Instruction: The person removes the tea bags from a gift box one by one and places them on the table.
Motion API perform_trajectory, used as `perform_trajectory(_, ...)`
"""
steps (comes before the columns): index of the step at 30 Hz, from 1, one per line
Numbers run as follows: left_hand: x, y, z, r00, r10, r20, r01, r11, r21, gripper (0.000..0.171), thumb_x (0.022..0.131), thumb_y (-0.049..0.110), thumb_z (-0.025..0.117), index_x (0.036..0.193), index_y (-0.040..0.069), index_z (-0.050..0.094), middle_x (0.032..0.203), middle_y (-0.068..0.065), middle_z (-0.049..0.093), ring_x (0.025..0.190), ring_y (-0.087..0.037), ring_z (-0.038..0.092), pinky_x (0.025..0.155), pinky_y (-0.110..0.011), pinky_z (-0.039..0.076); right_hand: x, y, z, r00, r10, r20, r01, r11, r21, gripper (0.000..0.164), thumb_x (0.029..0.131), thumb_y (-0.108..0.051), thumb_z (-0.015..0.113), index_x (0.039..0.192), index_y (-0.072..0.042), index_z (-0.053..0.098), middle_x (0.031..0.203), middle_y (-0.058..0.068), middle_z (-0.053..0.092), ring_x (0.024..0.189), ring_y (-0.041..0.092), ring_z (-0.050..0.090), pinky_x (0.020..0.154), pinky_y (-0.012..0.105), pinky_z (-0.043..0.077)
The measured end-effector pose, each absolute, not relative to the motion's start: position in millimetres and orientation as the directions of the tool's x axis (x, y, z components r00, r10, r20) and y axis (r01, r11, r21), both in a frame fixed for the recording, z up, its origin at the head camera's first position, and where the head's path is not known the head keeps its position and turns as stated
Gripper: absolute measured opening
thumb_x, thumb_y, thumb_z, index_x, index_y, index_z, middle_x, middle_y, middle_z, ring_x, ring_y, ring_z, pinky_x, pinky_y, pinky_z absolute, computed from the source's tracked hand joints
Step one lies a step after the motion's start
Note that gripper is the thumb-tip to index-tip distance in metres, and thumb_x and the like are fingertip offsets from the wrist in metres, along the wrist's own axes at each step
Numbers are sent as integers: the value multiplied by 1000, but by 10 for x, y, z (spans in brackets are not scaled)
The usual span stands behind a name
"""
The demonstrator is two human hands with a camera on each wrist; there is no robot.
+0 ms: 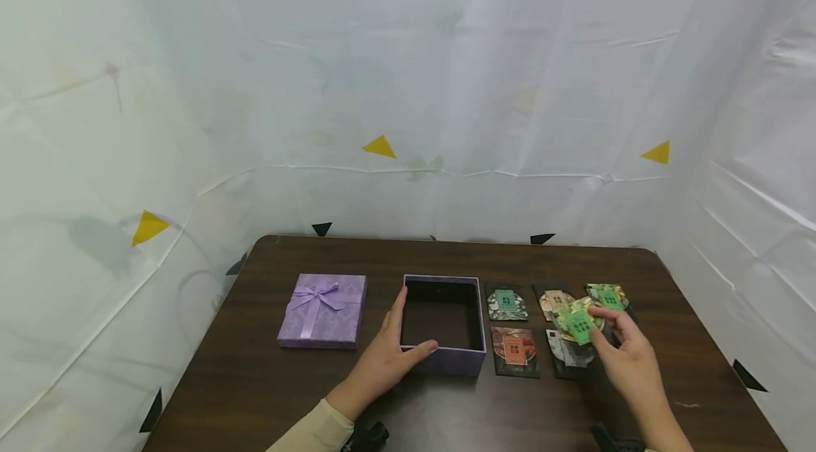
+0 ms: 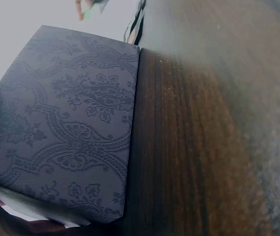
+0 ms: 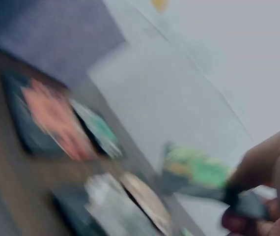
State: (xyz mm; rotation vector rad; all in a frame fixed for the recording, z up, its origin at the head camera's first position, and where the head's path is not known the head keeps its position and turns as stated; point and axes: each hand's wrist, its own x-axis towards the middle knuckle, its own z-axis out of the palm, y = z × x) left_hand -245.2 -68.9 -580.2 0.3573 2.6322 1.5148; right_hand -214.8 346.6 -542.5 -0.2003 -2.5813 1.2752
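Note:
My left hand (image 1: 379, 361) is spread around the near left corner of an open purple box (image 1: 449, 361). Its straight fingers lie along the left wall, and the thumb is at the front rim. In the left wrist view the box's embossed front wall (image 2: 76, 123) fills much of the picture. My right hand (image 1: 627, 360) pinches a small flat packet (image 1: 579, 324) with a green label between thumb and fingers, raised over other packets. In the right wrist view this packet (image 3: 194, 169) is blurred. Below it in the head view is a grey-labelled packet (image 1: 564, 353).
A purple lid (image 1: 325, 317) with a ribbon bow lies left of the box. Right of the box are a teal-labelled packet (image 1: 507, 304) and a red-labelled one (image 1: 515, 351). Farther right lie a peach-labelled packet (image 1: 552, 298) and another green-labelled packet (image 1: 608, 295).

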Motion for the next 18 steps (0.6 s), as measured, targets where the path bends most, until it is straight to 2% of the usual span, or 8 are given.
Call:
perform_trajectory(2, -2456, -693, -5801, -969, 243, 45, 162, 485, 859, 108, 97, 61, 77, 172, 53, 0, 183, -10, 20, 150, -53, 49, 111, -78, 44, -2140, 3662, -5433, -949, 293, 115, 96, 618, -780, 41, 111, -17, 61, 150, -3, 56, 159, 32, 53, 151, 53, 46, 117, 54, 44)
perform_trajectory(4, -2457, -700, -5799, -968, 245, 46, 165, 489, 857, 108, 97, 60, 77, 173, 52, 0, 183, -10, 19, 150, -53, 49, 111, -78, 44, -2126, 3829, -5461, -932, 359, 53, 184, 594, -783, 43, 111, -16, 58, 152, -1, 54, 161, 36, 48, 152, 57, 41, 115, 73, 37)
perform_trajectory(7, -2462, -710, -5796, -967, 251, 48, 170, 494, 853, 108, 98, 60, 76, 174, 50, -1, 183, -10, 19, 148, -53, 51, 110, -78, 45, -2099, 4043, -5527, -899, 430, -80, 305, 486, -819, 49, 112, -15, 55, 157, 2, 48, 169, 35, 38, 159, 57, 30, 122, 74, 31)
perform_trajectory(10, -2467, -717, -5797, -966, 254, 45, 169, 494, 853, 108, 98, 61, 75, 174, 49, -1, 183, -11, 18, 147, -54, 51, 110, -78, 45, -2066, 4208, -5608, -878, 430, -209, 401, 426, -811, 56, 114, -23, 52, 162, 4, 40, 174, 37, 25, 161, 59, 20, 123, 75, 28)
perform_trajectory(14, -2472, -732, -5812, -967, 250, 40, 162, 494, 854, 108, 98, 63, 74, 174, 50, -2, 184, -10, 16, 150, -54, 49, 110, -79, 45, -2064, 4329, -5693, -883, 359, -302, 453, 485, -748, 72, 115, -40, 52, 166, 6, 29, 174, 42, 9, 159, 64, 12, 123, 77, 25)
perform_trajectory(16, -2468, -741, -5815, -969, 246, 39, 160, 494, 855, 108, 98, 62, 75, 173, 51, -2, 184, -9, 16, 151, -54, 47, 110, -79, 44, -2077, 4340, -5739, -895, 336, -294, 440, 549, -711, 80, 112, -45, 57, 165, 8, 28, 171, 44, 9, 157, 65, 11, 122, 78, 23)
perform_trajectory(18, -2470, -747, -5825, -969, 243, 42, 161, 495, 854, 108, 98, 61, 76, 173, 51, -1, 184, -9, 16, 152, -54, 46, 111, -79, 43, -2096, 4326, -5786, -912, 329, -245, 405, 626, -667, 83, 108, -42, 67, 161, 11, 31, 167, 46, 16, 154, 66, 11, 123, 78, 19)
